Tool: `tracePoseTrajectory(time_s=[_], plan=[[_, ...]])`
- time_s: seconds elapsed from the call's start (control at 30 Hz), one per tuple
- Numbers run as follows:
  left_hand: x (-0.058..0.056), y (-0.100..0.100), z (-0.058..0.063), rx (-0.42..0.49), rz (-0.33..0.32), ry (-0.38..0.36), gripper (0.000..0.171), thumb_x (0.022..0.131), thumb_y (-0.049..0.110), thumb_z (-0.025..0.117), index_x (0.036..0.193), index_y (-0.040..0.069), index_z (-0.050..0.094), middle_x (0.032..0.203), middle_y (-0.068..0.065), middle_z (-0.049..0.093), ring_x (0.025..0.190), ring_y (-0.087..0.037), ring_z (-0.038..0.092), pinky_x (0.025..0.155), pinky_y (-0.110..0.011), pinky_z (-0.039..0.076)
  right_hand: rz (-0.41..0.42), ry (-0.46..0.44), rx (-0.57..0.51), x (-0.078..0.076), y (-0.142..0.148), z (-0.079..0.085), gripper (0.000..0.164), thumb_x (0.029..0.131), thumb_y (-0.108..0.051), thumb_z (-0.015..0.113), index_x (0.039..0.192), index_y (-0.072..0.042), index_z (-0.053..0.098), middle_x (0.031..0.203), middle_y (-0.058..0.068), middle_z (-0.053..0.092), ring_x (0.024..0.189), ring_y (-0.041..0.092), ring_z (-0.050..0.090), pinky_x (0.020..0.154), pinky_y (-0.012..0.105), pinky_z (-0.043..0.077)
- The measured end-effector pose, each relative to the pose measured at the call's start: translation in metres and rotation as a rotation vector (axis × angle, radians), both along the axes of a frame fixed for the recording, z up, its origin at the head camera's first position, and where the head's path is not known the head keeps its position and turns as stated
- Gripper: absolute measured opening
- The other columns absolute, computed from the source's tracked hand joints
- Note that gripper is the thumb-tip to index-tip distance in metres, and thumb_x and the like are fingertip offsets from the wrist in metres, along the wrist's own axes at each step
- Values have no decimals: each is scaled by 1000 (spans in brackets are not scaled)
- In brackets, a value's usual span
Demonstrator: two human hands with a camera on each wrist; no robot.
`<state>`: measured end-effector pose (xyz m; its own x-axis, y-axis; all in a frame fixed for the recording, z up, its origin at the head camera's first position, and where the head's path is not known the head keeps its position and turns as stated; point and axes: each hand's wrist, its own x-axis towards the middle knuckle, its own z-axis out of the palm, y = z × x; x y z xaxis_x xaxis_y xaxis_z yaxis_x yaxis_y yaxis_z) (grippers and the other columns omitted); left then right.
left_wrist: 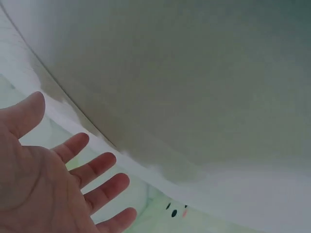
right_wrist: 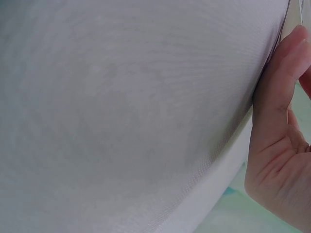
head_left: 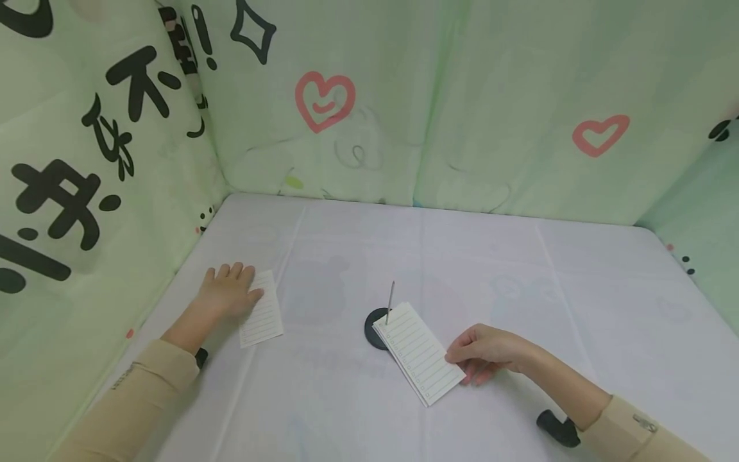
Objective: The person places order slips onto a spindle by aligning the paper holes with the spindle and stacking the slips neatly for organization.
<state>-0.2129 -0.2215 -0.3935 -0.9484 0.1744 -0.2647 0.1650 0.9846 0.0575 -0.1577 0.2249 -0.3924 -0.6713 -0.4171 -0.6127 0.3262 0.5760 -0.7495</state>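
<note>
Near the table's left side, my left hand lies over the edge of a loose ruled paper slip, fingers extended. In the left wrist view the same hand shows its palm, with the fingers spread; the slip's thin edge is hard to make out there. At the middle stands a bill spike with a round black base. Several ruled paper slips sit on it, the needle poking up through their top end. My right hand pinches their lower right corner between thumb and fingers.
A white cloth covers the table. Pale green curtains with printed hearts and black characters hang behind and at both sides. A black strap piece is under my right wrist.
</note>
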Motion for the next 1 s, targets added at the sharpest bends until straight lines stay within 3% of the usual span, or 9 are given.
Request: tracePoseTrajectory(time_s=[0.33,0.7,1.0], plan=[[-6,-8,-2,14,6,-37,66,94,42,42,137,-6,26,140,-32,24,126,-50,20,101,-64,13,-1,5,13,0,-1,0,22,83,-21,65,91,0,67,64,0,60,54,9,61,47,18,49],[-8,-3,-3,3,-26,-53,63,95,36,45,133,-11,26,135,-33,27,123,-49,25,100,-62,18,1,2,16,0,-1,0,22,83,-21,65,91,0,66,64,0,60,54,9,61,48,18,49],[-7,1,2,20,-15,-63,61,95,35,47,130,-11,28,131,-32,30,121,-48,27,99,-62,19,9,-2,3,0,0,0,22,83,-20,65,91,0,66,64,0,60,53,8,60,49,18,49]])
